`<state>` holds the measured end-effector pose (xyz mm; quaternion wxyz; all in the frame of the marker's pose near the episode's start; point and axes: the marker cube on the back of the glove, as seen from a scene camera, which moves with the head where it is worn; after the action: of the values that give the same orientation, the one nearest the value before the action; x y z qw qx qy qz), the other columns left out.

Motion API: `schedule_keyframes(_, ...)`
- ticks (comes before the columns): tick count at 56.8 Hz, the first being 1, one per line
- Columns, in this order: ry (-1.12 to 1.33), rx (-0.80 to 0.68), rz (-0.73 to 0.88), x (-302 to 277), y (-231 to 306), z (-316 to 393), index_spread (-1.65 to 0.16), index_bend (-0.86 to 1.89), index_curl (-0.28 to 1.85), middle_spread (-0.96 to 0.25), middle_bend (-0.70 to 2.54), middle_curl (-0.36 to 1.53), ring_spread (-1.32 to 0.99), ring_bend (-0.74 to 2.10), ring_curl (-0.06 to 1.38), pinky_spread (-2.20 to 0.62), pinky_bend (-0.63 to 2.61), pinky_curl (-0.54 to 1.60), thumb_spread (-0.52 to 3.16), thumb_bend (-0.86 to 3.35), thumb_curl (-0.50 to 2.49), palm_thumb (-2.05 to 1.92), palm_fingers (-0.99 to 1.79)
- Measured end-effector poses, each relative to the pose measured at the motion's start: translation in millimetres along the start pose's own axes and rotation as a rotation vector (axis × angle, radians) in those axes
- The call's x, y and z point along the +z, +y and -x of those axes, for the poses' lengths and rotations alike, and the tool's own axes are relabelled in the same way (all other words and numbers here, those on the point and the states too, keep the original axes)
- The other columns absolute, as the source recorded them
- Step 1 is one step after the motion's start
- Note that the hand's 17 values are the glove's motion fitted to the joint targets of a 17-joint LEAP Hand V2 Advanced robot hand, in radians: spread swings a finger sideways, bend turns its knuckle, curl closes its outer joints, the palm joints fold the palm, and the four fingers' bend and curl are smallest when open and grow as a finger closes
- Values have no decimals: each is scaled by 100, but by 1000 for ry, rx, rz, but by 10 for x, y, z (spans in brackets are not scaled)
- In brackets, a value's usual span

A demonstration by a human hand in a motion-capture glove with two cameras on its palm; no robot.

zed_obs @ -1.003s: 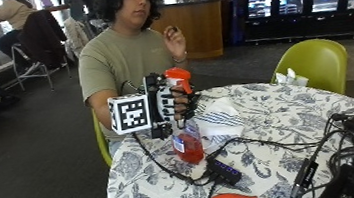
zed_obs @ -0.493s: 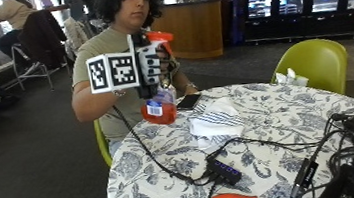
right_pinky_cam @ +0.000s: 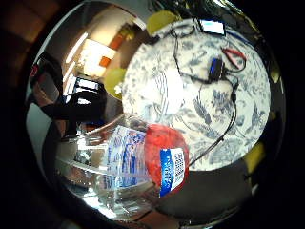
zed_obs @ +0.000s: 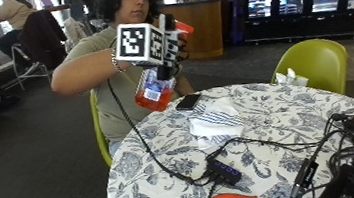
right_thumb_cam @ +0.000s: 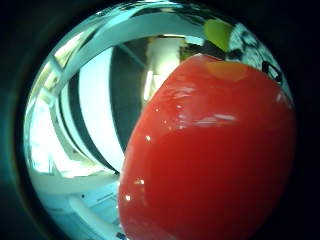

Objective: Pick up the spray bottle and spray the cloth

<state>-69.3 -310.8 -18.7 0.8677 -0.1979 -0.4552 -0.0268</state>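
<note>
The spray bottle (zed_obs: 154, 89) hangs in the air above the near edge of the table (zed_obs: 280, 117), tilted, red liquid in its base (its orange trigger head (zed_obs: 182, 27) points toward the table). The gloved right hand (zed_obs: 166, 50) grips its neck, fingers curled round it. Below, toward the table's middle, lies the white striped cloth (zed_obs: 214, 120), a dark phone (zed_obs: 188, 102) just beside it.

Your spray bottle (zed_obs: 154, 89) is up in the air over the table's near edge, tilted, its clear body holding red liquid at the base, with a blue and white label and an orange-red trigger head on top. Your cloth (zed_obs: 214, 120), white with blue stripes, lies crumpled on the table (zed_obs: 280, 117), below and beside the bottle.
</note>
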Motion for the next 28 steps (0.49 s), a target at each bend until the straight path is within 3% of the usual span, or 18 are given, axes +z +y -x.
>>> schedule_keyframes(10, -2, 332, 291, 494, -237, -298, -24, 24, 58, -15, 54, 57, -18, 63, 49, -22, 46, 44, 44, -2, 78, 104, 131)
schedule_keyframes(14, 155, 424, 375, 582, -247, -636, -24, 24, 58, -15, 54, 58, -18, 64, 49, -22, 46, 44, 44, -2, 78, 103, 131)
schedule_keyframes(28, 376, 782, 455, 851, -259, -1429, -24, 21, 60, -15, 53, 58, -17, 63, 49, -21, 47, 44, 46, -2, 80, 102, 129)
